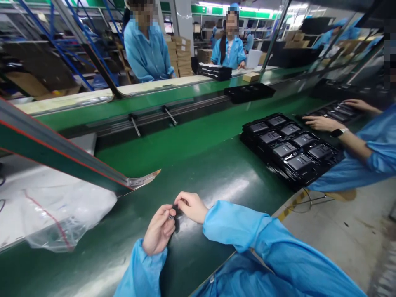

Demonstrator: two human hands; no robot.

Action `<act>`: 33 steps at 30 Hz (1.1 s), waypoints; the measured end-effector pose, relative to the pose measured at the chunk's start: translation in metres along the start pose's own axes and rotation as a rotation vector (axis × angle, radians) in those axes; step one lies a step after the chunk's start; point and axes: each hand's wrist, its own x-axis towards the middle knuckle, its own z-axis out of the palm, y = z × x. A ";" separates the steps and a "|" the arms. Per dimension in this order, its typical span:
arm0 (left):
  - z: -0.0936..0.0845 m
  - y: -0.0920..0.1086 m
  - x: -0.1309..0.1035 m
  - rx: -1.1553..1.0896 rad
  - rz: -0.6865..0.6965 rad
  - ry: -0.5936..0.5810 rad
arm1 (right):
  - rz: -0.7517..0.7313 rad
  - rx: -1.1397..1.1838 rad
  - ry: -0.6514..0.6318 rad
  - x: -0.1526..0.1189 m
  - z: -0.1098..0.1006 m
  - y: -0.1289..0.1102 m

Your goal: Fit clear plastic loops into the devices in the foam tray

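Observation:
Just above the dark green worktop (198, 175), my left hand (160, 229) is closed with its fingertips pinched on a small dark part (175, 207). What kind of part it is, I cannot make out; the fingers cover most of it. My right hand (191, 206) meets it from the right, thumb and fingers also pinched at the same small part. Both wrists come out of loose blue sleeves.
Stacked black trays (278, 152) holding several dark grey rectangular units stand to the right. A co-worker's hands (324, 123) rest at another black tray (337, 110). A clear plastic bag (68, 214) lies left, beside a slanted metal post (71, 152). Two people stand across the line.

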 end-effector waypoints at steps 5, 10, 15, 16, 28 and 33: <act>0.001 0.001 0.000 0.005 -0.004 -0.006 | 0.001 0.019 -0.006 0.002 0.002 0.004; 0.002 0.000 0.000 0.005 0.007 -0.004 | -0.011 0.036 -0.014 0.002 0.003 0.009; 0.003 0.000 0.000 0.000 0.012 -0.004 | -0.007 0.043 -0.008 0.002 0.002 0.009; 0.003 0.000 0.000 -0.001 0.011 -0.005 | -0.005 0.045 -0.009 0.002 0.001 0.009; -0.002 -0.001 0.001 0.004 0.003 -0.007 | 0.012 0.062 -0.013 0.004 0.002 0.007; -0.003 -0.002 0.001 0.002 0.009 -0.007 | 0.018 0.052 -0.007 0.004 0.002 0.007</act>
